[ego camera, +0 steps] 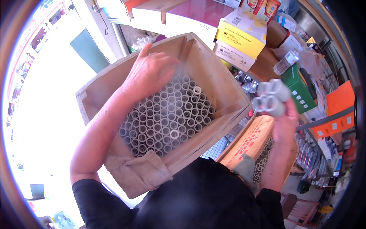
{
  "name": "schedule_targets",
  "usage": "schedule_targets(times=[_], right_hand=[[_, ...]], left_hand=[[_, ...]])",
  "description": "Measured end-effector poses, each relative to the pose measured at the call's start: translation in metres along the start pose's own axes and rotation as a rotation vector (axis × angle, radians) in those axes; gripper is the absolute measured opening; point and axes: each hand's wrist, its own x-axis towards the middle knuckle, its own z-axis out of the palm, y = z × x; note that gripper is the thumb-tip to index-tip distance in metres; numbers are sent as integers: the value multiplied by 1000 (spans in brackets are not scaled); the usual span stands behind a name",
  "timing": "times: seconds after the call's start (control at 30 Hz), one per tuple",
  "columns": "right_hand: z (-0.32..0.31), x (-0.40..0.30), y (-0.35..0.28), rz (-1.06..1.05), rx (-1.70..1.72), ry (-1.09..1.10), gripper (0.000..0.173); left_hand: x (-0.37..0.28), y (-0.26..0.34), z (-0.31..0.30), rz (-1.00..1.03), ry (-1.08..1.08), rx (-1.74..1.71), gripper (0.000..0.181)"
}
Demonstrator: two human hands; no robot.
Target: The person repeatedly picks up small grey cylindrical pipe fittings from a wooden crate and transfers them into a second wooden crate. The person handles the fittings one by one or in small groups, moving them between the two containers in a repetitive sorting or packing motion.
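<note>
My left hand [154,70] hovers over the back of a large wooden box [220,71], fingers spread and bent; nothing shows in it, though its palm side is hidden. Many short pale tubes [174,134] stand upright side by side in the box, open ends up. My right hand [288,111], to the right of the box, grips several grey tubes [271,97] bunched together, their ends facing left; they are slightly blurred. Below that hand, a second box [286,169] holds more upright tubes, partly hidden by my forearm. A tan cloth [143,171] drapes over the large box's near left corner.
Cartons, among them a yellow and white one [240,37], are stacked behind the large box. A plastic bottle [286,61] lies near a green box [298,88] at the right. A cardboard piece with red writing [247,140] lies along the second box.
</note>
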Motion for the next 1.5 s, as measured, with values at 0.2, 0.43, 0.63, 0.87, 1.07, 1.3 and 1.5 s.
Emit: schedule_targets(times=[0.2,0.43,0.63,0.87,1.07,1.3,1.5], right_hand=[[99,3,8,296,134,-461,27],[125,8,14,382,46,-538,23],[125,5,16,381,-18,-557,21],[130,2,19,363,-25,-519,27],[131,2,16,307,-32,-468,35],[131,1,13,294,-28,-485,33],[130,0,13,297,-34,-470,33]], left_hand=[[-3,19,-4,14,-44,-253,32],[-3,33,-4,33,-143,-509,39],[-4,35,3,35,-160,-633,37],[-3,33,-5,-27,-154,-687,33],[1,2,-14,-184,-270,-362,28],[-27,-49,25,-281,-741,198,21],[-38,-61,51,-184,-998,553,24]])
